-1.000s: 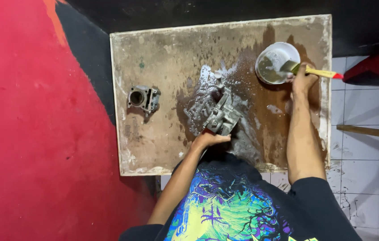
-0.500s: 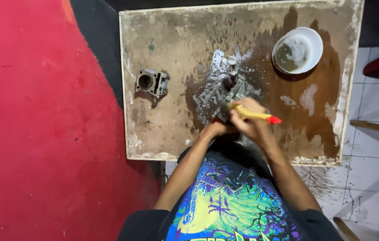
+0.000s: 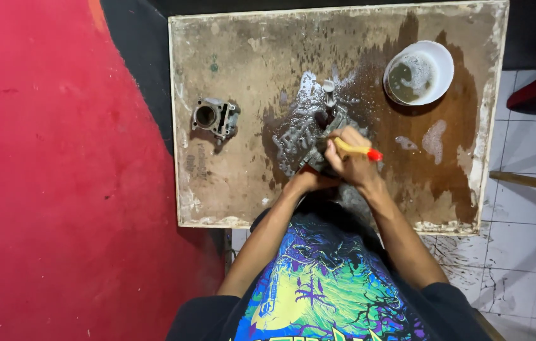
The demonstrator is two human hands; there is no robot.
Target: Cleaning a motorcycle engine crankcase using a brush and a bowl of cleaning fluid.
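**Scrubbing the metal casting at the front of the board**

I look down on a worn, stained wooden board (image 3: 217, 76) that serves as the bench. My right hand (image 3: 351, 161) is closed around a brush with a yellow handle and red tip (image 3: 359, 150), its head turned down onto a grey, ribbed metal engine casting (image 3: 299, 140) that lies a little towards the front edge, near the middle of the board. My left hand (image 3: 311, 180) sits just behind the casting, touching it; I cannot tell whether its fingers are curled round the part or only pressed against it, because the right hand covers them.

Foamy, wet liquid spreads around the casting and darkens the board towards the right edge. A round white bowl of murky, soapy liquid (image 3: 419, 72) stands near the far right corner, well apart from my hands. A second grey metal cylinder block with a round bore (image 3: 214, 117) rests near the left edge, dry and untouched.

I judge the step in hand to be the brushing of the casting's ribs. The next move, as I read it, calls for steadying the part firmly so it cannot slide on the wet surface, and for working the bristles into the recesses.
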